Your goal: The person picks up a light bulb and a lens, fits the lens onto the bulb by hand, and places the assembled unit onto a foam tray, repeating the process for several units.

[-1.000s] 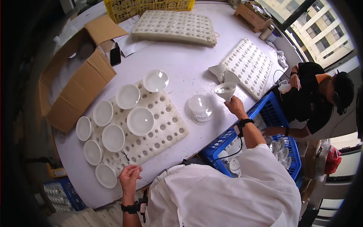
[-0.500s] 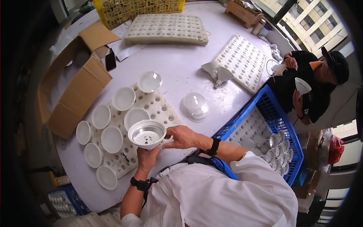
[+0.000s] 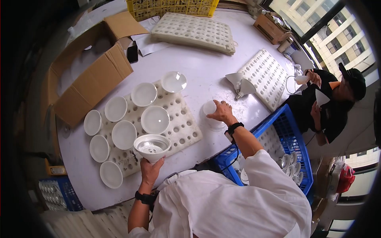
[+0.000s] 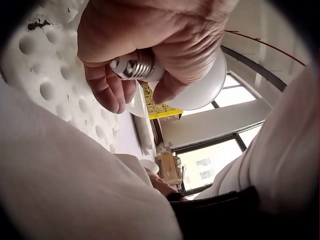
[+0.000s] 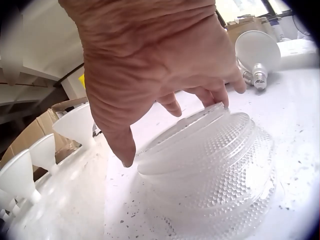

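Note:
In the head view the left hand (image 3: 150,171) holds a white cone-shaped lamp body (image 3: 152,146), its wide mouth up, over the near edge of the foam board (image 3: 174,137). The left wrist view shows fingers and thumb of that hand (image 4: 150,50) curled round the lamp's neck by its metal screw base (image 4: 136,67). Over a stack of clear textured covers (image 5: 215,175) on the table, the right hand (image 5: 155,65) spreads its fingers, thumb and fingertips at the top cover's rim. From above, the right hand (image 3: 223,113) partly hides these covers (image 3: 216,125).
Several white lamps (image 3: 145,94) stand in the foam board. Two more lamps (image 3: 247,87) lie by another board (image 3: 265,75). A blue crate (image 3: 291,131) stands at the right, with a person (image 3: 337,91) beyond it. A cardboard box (image 3: 93,85) and a phone (image 3: 132,53) are at the left.
A lamp came from the right in the right hand and passed to the left hand at the board. Since then the right hand has moved back right to the clear covers.

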`<state>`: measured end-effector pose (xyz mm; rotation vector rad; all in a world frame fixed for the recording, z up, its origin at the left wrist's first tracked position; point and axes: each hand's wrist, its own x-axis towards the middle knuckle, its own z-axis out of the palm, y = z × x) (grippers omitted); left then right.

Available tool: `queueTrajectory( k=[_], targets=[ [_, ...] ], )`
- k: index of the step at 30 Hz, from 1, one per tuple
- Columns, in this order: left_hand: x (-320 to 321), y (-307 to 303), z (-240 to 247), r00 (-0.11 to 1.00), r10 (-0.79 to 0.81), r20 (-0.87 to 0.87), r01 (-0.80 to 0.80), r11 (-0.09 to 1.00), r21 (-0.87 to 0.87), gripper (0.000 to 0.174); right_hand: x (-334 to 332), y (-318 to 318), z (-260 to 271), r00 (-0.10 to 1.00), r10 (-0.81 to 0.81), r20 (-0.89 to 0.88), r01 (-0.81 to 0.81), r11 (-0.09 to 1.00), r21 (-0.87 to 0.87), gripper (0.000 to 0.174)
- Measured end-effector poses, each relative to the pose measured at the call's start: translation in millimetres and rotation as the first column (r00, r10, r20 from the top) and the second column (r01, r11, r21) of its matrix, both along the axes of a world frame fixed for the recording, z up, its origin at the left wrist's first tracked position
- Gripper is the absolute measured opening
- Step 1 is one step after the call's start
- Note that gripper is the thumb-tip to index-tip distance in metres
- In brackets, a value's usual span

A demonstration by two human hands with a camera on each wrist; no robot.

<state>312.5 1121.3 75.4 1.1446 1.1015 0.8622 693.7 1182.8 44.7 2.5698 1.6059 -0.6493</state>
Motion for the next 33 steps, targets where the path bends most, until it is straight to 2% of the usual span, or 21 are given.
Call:
queueTrajectory(
  k=[1,3,4,5,6,7,8,9,10,12,13,16,17,19,22,27,31,33],
  targets=[
    [-0.3,0.4,-0.2,1.0,0.011,-0.006,-0.011,1.0,-0.007,0.021,-2.5,-1.0,2.7,1.0,0.004,0.001,-0.004,1.0,-0.001,0.09],
    [-1.4,1.6,-0.4,1.0,0.007,0.002,-0.007,1.0,-0.011,0.023,-8.2,-4.5,9.3,0.983,0.037,0.181,-0.056,0.994,0.099,0.091],
    [-1.9,2.2,-0.6,1.0,-0.001,0.009,0.001,1.0,-0.016,0.025,-11.6,-7.3,15.6,0.983,0.037,0.181,-0.056,0.994,0.098,0.091],
    [-2.9,3.3,-2.1,1.0,-0.002,0.009,0.002,1.0,-0.018,0.025,-15.4,-10.9,23.8,0.985,0.04,0.166,-0.071,0.981,0.183,0.091],
    [-3.8,5.1,-4.8,0.999,-0.022,-0.036,0.023,0.999,0.025,0.028,-18.9,-14.0,31.1,0.987,0.045,0.152,-0.085,0.96,0.267,0.09],
    [-3.0,6.8,-3.9,0.996,-0.038,-0.081,0.044,0.997,0.066,0.032,-22.5,-16.9,35.8,0.987,0.047,0.154,-0.087,0.96,0.266,0.09],
    [-1.2,8.1,-2.7,0.996,-0.036,-0.08,0.041,0.997,0.064,0.032,-27.2,-21.0,38.7,0.993,0.067,-0.093,-0.025,0.917,0.397,0.09],
    [1.0,9.9,-1.3,0.989,-0.054,-0.134,0.067,0.994,0.089,0.036,-33.7,-26.2,41.7,0.936,0.115,-0.332,0.071,0.863,0.5,0.09],
    [4.2,13.1,2.6,0.979,-0.072,-0.19,0.095,0.989,0.114,0.039,-41.6,-30.3,47.1,0.936,0.115,-0.333,0.071,0.864,0.498,0.09],
    [12.4,17.7,10.5,0.969,-0.087,-0.233,0.125,0.98,0.157,0.04,-60.9,-37.9,62.1,0.708,0.204,-0.676,0.177,0.875,0.45,0.09],
    [16.7,20.0,15.5,0.956,-0.097,-0.276,0.156,0.967,0.2,0.041,-70.7,-41.7,70.1,0.596,0.267,-0.758,0.177,0.876,0.448,0.09],
    [26.5,24.9,39.0,0.94,-0.12,-0.32,0.203,0.949,0.242,0.041,-96.6,-52.4,78.6,0.374,0.351,-0.858,0.154,0.889,0.431,0.09],
    [26.8,26.7,35.6,0.928,-0.131,-0.35,0.229,0.938,0.258,0.04,-103.5,-54.7,80.2,0.37,0.354,-0.859,0.146,0.891,0.43,0.09],
    [26.1,27.7,37.3,0.911,-0.134,-0.39,0.242,0.939,0.243,0.039,-115.2,-58.3,83.5,0.193,0.372,-0.908,0.112,0.911,0.397,0.091],
    [25.4,25.2,40.4,0.892,-0.119,-0.435,0.247,0.936,0.251,0.037,-128.2,-61.2,87.5,0.123,0.39,-0.913,0.039,0.917,0.397,0.092],
    [21.4,22.0,43.9,0.85,-0.133,-0.509,0.289,0.927,0.24,0.032,-141.0,-62.0,91.6,0.114,0.416,-0.902,-0.039,0.909,0.414,0.09],
    [17.2,20.1,39.9,0.869,-0.109,-0.482,0.261,0.929,0.26,0.031,-148.2,-61.0,93.1,0.115,0.421,-0.9,-0.087,0.906,0.413,0.09],
    [14.5,20.2,38.0,0.838,-0.148,-0.526,0.289,0.937,0.196,0.042,-151.3,-60.2,93.7,0.112,0.415,-0.903,-0.096,0.909,0.406,0.09]
  ],
)
